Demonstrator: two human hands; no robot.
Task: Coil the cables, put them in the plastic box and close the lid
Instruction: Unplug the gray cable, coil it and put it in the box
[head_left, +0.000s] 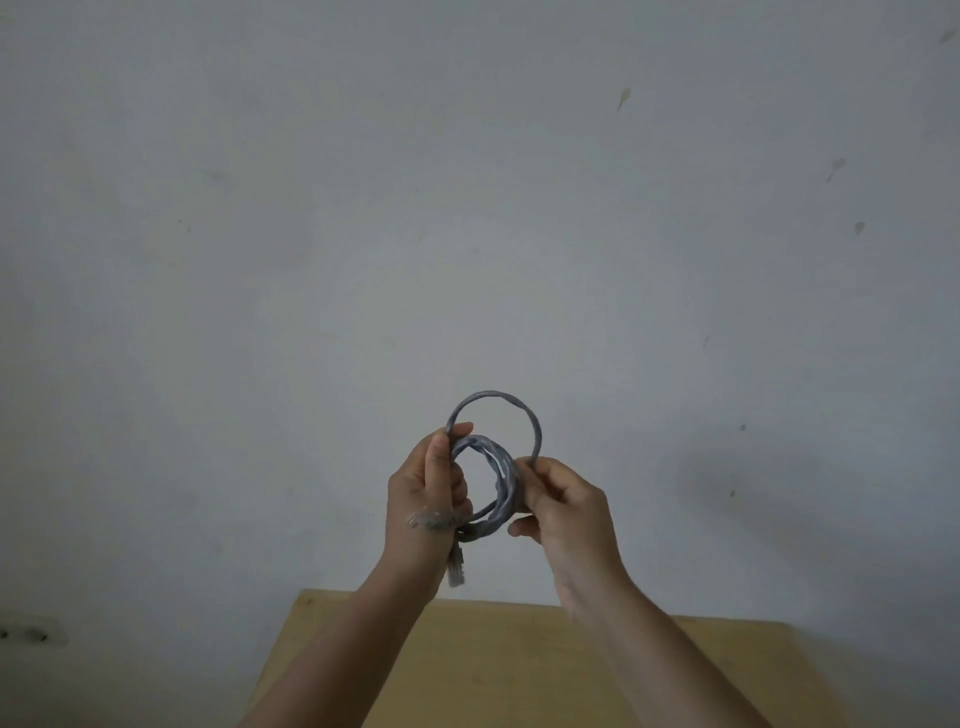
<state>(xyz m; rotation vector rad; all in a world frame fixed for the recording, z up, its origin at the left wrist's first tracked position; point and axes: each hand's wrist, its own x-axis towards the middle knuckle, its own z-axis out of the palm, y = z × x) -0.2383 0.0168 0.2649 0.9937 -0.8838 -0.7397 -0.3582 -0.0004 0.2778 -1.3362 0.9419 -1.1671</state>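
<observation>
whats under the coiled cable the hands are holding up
Below the grey cable, held by the left hand and right hand, only a wooden table; the arms hide part.

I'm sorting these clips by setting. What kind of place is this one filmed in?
Probably a plain indoor room, perhaps a home or a bare workroom. A scuffed, stained grey-white wall fills most of the view, a light wooden table stands against it, and a wall socket sits low on the left.

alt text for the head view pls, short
Two bare hands hold a partly coiled grey cable up in front of a pale wall: the left hand grips the loops, the right hand pinches a wider loose loop. A plug end dangles below the left hand, above a wooden table.
</observation>
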